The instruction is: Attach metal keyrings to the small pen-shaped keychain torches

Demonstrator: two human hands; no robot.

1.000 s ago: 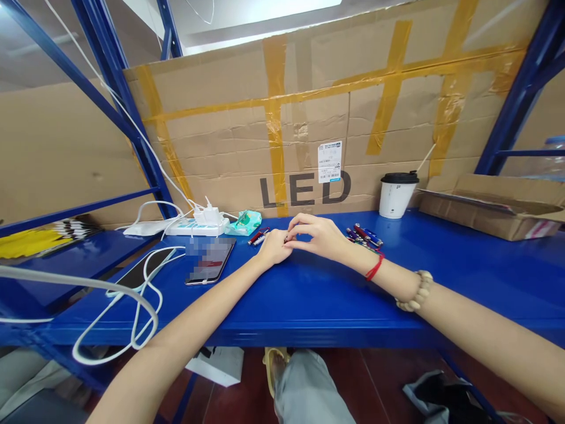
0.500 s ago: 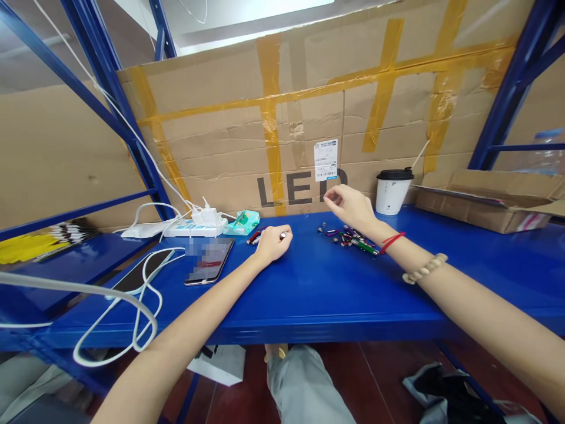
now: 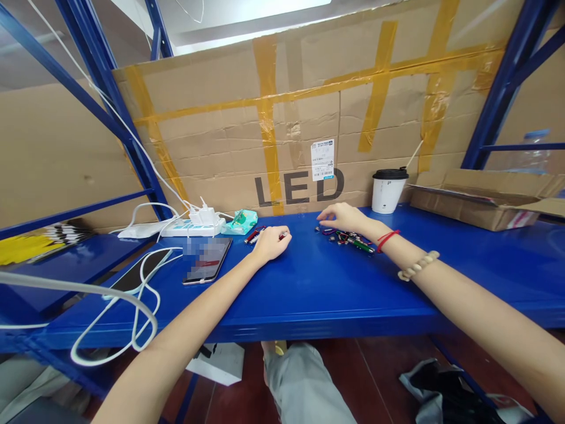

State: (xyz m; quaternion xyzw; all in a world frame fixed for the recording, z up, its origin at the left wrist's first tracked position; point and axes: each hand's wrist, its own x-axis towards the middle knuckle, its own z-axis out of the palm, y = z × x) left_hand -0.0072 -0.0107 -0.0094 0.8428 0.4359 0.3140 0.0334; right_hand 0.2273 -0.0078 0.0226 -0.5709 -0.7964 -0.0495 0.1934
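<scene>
My left hand (image 3: 271, 242) rests on the blue shelf (image 3: 309, 288) with its fingers curled round a small metal-tipped piece whose end pokes out to the right. My right hand (image 3: 342, 217) reaches over a heap of small coloured keychain torches (image 3: 351, 238), fingertips down on the little parts at the heap's left end. Whether those fingers grip anything is hidden. Two more small torches (image 3: 255, 235) lie just left of my left hand.
A phone (image 3: 207, 260) lies left of my left hand, near a power strip (image 3: 194, 226) with chargers, white cables (image 3: 132, 312) and a tissue pack (image 3: 241, 222). A lidded cup (image 3: 388, 189) and an open cardboard box (image 3: 481, 200) stand at the back right. Taped cardboard forms the back wall.
My right hand left my left hand, swung right and up, then came down onto the heap of torches. My left hand stayed closed on its small piece.
</scene>
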